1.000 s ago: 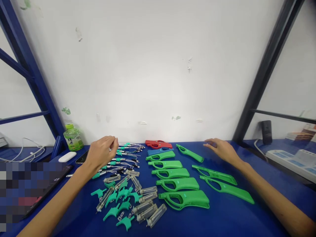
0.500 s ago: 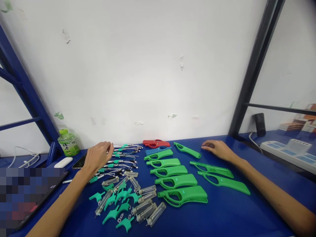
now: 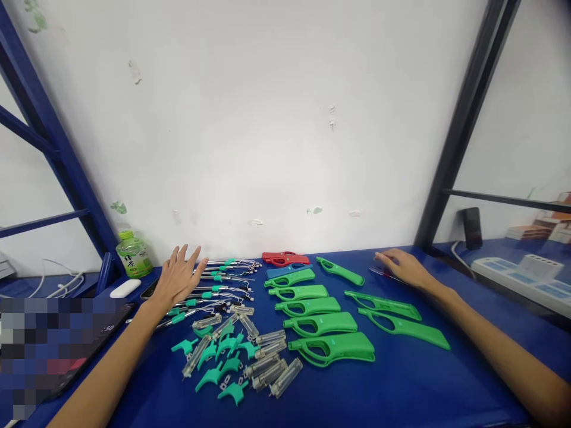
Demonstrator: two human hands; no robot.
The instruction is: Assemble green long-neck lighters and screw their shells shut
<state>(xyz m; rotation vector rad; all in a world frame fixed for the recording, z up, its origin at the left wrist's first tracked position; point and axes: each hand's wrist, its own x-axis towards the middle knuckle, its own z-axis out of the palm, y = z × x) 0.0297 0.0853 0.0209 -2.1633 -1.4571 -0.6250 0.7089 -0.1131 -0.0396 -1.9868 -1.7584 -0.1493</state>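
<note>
My left hand is spread, palm down, over the left ends of a row of metal rods with teal clips and wires. My right hand rests on the blue table at the back right, its fingers loosely bent beside a thin clear and red tool. Between the hands lie green lighter shells in a column, a red shell and a blue one behind. Clear fuel tanks and teal triggers are heaped at the front left.
A green bottle and a white case stand at the back left. A large tablet lies near my left forearm. On the right are a dark frame post and a power strip.
My left hand has opened from curled fingers to a spread. The thin tool beside my right hand now shows. The whole view has shifted slightly.
</note>
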